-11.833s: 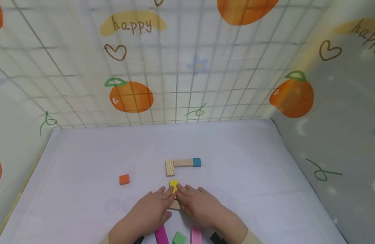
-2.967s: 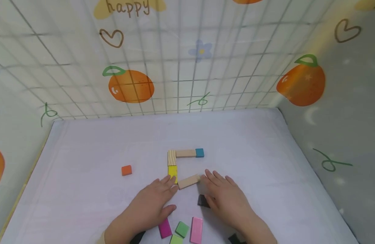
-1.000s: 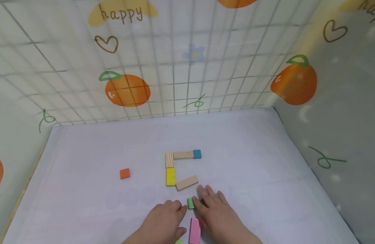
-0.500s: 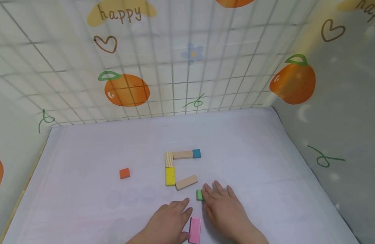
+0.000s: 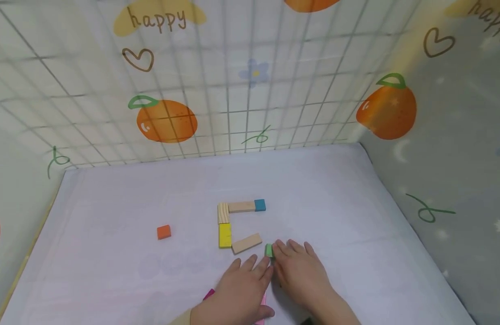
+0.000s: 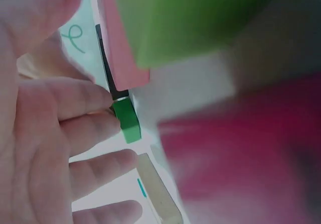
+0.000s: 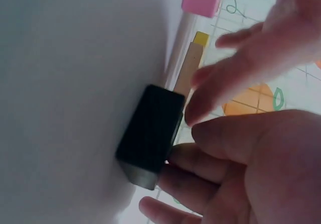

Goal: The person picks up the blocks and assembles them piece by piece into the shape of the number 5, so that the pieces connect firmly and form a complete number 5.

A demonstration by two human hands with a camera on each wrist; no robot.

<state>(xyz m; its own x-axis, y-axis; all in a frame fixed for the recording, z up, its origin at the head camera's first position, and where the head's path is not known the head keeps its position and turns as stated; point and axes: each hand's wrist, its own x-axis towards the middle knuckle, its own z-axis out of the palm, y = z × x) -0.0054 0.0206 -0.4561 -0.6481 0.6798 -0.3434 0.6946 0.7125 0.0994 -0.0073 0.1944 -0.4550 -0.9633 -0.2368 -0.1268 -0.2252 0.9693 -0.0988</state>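
Both the left hand (image 5: 239, 292) and right hand (image 5: 300, 274), fingers extended, are set at the green block (image 5: 268, 250); positioning seems in hand, careful alignment likely called for.

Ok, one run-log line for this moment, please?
left hand: by green block | right hand: by black block | yellow block: against striped block | orange block: apart

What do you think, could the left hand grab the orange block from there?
Probably yes. The left hand seems to grip nothing, and in the head view only bare white cloth shows between it and the orange block.
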